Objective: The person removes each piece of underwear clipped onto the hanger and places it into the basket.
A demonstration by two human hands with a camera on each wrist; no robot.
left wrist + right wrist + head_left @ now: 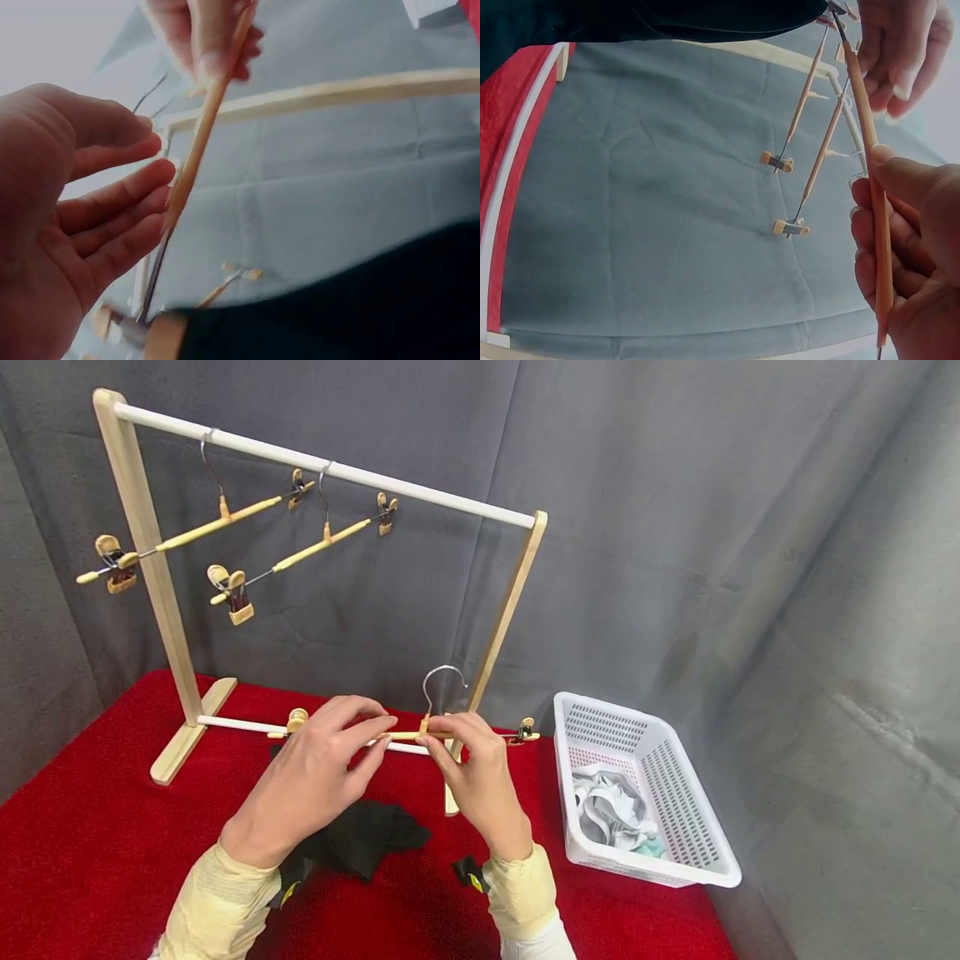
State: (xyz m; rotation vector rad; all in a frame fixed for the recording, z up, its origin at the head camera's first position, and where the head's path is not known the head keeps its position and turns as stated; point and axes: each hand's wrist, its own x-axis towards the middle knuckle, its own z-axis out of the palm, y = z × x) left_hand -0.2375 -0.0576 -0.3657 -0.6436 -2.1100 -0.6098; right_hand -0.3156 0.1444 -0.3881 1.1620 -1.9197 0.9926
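My right hand (480, 768) pinches the wooden bar of a clip hanger (407, 736) near its middle, beside the base of its metal hook. Level with it, my left hand (315, 768) has its fingers extended close along the left half of the bar, thumb apart from them, as the left wrist view (112, 180) shows. A black cloth (371, 837) hangs from the hanger's left side, partly hidden behind my left hand; in the left wrist view the cloth (337, 315) meets the left clip (165, 337). The right clip (527, 729) holds nothing.
A wooden rack (142, 543) with a white top rail (435, 492) stands behind my hands. Two bare clip hangers (217, 525) hang from its left part. To the right, a white basket (686, 777) contains white and pale green cloth (611, 810). Red cloth (90, 852) covers the table.
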